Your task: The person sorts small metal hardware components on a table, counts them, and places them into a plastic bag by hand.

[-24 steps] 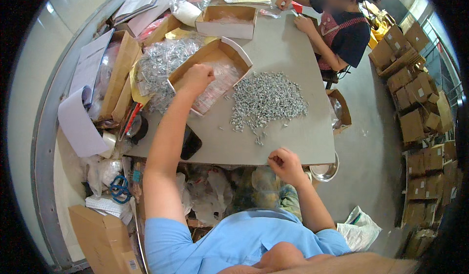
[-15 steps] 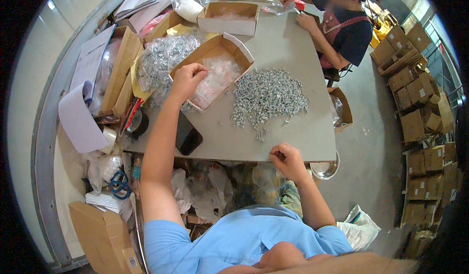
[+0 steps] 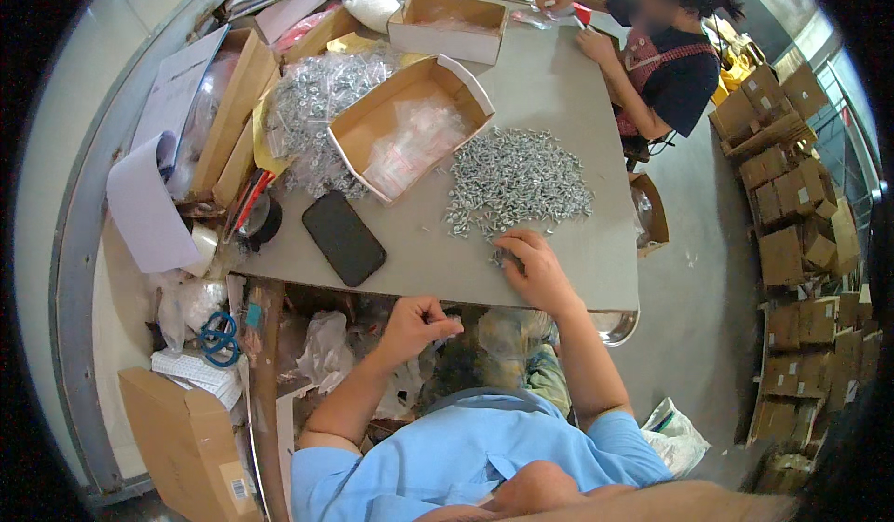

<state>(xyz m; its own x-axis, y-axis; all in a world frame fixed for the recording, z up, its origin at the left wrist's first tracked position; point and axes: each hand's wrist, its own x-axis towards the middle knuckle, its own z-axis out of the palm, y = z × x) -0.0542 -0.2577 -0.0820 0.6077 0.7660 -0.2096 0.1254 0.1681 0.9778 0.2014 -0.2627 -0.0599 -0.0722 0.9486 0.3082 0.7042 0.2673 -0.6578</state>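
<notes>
My left hand is closed in a pinch just off the table's near edge. A small clear plastic bag pokes out from its fingertips. My right hand is bent over the near tip of a spread pile of small silver screws, with its fingertips closed on a few of them. Left of the pile lies an open cardboard box, white outside and tilted, holding many small clear bags. A black phone rests near the table's front edge.
Bagged metal parts heap up left of the box. Beyond it stands a second white box. A co-worker sits at the table's far right side. Blue-handled scissors lie low on the left. Stacked cartons line the right.
My left hand has come back from the box of bags to the near edge, carrying a small bag. My right hand has moved forward and left onto the screws.
</notes>
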